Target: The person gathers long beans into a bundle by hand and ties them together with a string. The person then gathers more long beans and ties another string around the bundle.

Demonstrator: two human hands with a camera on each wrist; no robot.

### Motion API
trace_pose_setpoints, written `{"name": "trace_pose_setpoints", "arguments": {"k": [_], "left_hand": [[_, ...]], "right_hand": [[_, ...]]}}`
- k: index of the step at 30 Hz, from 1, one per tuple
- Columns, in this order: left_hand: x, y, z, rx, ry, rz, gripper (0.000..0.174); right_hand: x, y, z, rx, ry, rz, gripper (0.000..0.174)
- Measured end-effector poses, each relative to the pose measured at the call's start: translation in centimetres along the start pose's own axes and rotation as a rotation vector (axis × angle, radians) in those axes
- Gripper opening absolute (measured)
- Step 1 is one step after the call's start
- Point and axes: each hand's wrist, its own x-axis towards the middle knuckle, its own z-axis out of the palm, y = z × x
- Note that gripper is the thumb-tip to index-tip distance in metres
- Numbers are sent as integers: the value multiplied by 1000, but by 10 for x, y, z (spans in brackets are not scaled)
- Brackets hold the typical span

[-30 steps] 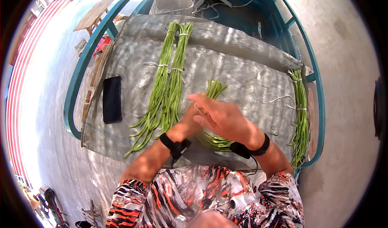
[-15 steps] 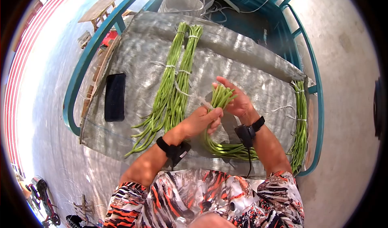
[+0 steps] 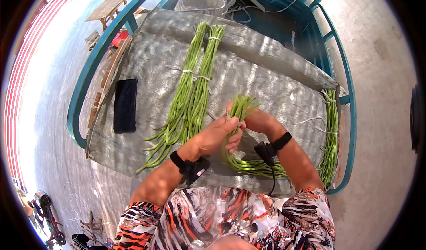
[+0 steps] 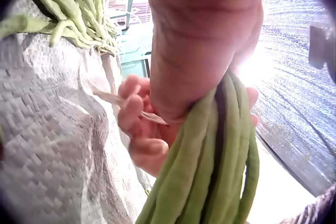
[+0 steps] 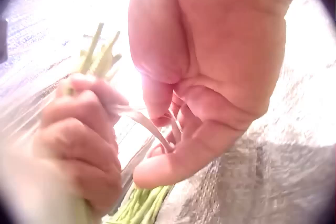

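My left hand [image 3: 217,136] grips a bunch of long green beans [image 3: 242,106] near its upper end; the bunch bends down and trails right over the grey sheet. In the left wrist view the beans [image 4: 202,166] run out below the left hand [image 4: 202,40]. My right hand [image 3: 259,119] is just behind the bunch, its fingers partly hidden in the head view. In the right wrist view the right hand [image 5: 210,66] holds a pale strip [image 5: 147,122] between curled fingers, and the strip runs to the left hand [image 5: 81,140].
Two tied bean bundles [image 3: 206,68] lie left of centre, with a black phone [image 3: 125,106] farther left. Another tied bundle [image 3: 330,130] lies at the right edge beside the teal rail [image 3: 350,95]. A loose tie [image 3: 313,119] rests near it. Clear containers [image 3: 199,1] stand at the back.
The hands were crossed over the bunch, then parted, the right one with spread fingers. Now the right hand is behind the bunch, close to the left, with fingers curled on the strip.
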Motion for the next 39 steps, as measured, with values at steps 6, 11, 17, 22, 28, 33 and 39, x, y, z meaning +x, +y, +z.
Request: {"name": "trace_pose_setpoints", "arguments": {"k": [6,11,17,22,28,33,39], "left_hand": [[-1,-3,-3,-33,68,50,43],[0,-3,1,-57,245,10,36],[6,-7,-3,-74,475,-59,46],[13,-15,-17,112,638,-19,35],[22,-24,-26,575,796,142,36],[28,-37,-32,1419,966,593,39],[13,-15,-8,1651,718,601,32]], "right_hand": [[-50,-34,10,188,194,196,27],[-75,-51,23,196,310,65,23],[-74,-20,31,-403,584,-181,13],[-72,-24,39,-384,694,-32,14],[-68,-15,40,-88,624,3,18],[-61,-22,40,126,535,52,20],[-52,-36,37,272,485,77,24]]}}
